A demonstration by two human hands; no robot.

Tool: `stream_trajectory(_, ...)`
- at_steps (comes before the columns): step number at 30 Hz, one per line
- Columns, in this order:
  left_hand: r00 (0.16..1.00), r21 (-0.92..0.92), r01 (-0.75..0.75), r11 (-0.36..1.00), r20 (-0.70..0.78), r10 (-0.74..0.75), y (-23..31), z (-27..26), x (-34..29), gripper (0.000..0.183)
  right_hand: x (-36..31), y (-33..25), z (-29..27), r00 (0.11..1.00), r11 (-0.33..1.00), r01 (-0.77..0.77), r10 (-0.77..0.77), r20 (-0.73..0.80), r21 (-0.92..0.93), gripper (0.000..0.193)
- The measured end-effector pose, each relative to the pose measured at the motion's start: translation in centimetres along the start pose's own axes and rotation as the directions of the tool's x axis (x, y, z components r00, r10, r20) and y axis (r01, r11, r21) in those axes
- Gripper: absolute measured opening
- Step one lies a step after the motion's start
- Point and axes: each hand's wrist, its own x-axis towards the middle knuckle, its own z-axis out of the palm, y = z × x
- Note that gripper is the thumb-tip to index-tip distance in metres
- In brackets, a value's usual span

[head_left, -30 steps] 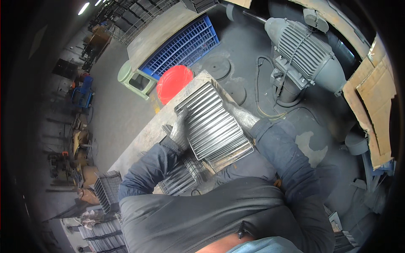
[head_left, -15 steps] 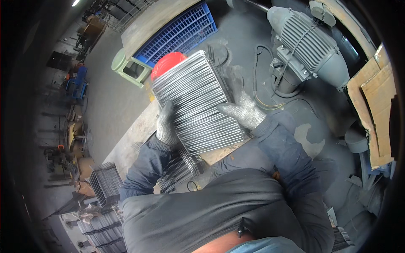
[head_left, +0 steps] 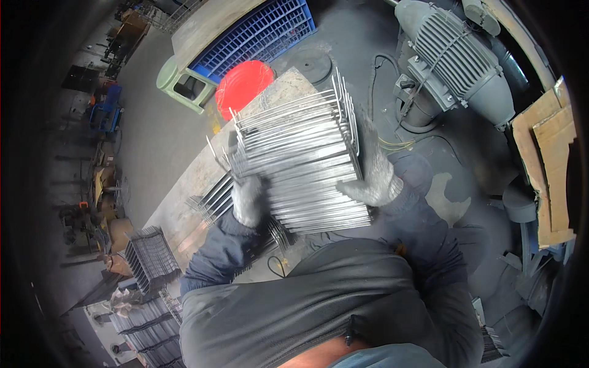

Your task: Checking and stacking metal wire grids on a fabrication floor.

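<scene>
Steel rack stack [head_left: 300, 162] gripped at both edges.

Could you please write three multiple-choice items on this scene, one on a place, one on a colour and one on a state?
1. Where is the red lid?
A. Beyond the wire stack, beside the blue crate
B. On the motor
C. In the right hand

2. What colour is the crate?
A. Yellow
B. Blue
C. White

3. How is the wire stack held?
A. Lying flat on the bench, untouched
B. By the left hand alone
C. Gripped between both gloved hands, one at each side

Answers:
1 A: the lid shows above the stack's far edge, next to the crate.
2 B: its grid is plainly blue.
3 C: the left hand clasps the left side and the right hand the right side, above the bench.
</scene>
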Motion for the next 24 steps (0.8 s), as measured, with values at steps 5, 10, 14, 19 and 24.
stream_trajectory(5,0.990,0.025,0.133,0.991,0.039,-0.134,5.9,4.4,5.7,0.061,3.0,-0.2,-0.2,0.987,0.977,-0.141,0.150,-0.048,0.162,0.130)
stream_trajectory(10,0.982,0.137,0.078,0.987,0.163,-0.100,12.4,10.7,11.1,0.046,4.6,-0.6,1.0,0.879,0.797,-0.230,0.416,-0.233,0.558,0.112)
stream_trajectory(14,0.889,0.184,0.203,0.962,0.377,-0.260,12.8,11.1,17.6,0.039,3.6,-0.1,3.6,0.753,0.793,-0.214,0.506,-0.420,0.570,0.103)
stream_trajectory(19,0.829,0.434,0.299,0.850,0.323,-0.457,9.0,12.6,21.7,0.033,0.8,-0.5,6.4,0.638,0.419,-0.243,0.749,-0.182,0.875,0.063)
stream_trajectory(24,0.762,0.483,-0.049,0.874,0.584,-0.280,4.6,9.6,24.8,0.033,-0.6,-1.0,6.5,0.571,0.454,-0.364,0.799,-0.190,0.814,0.048)
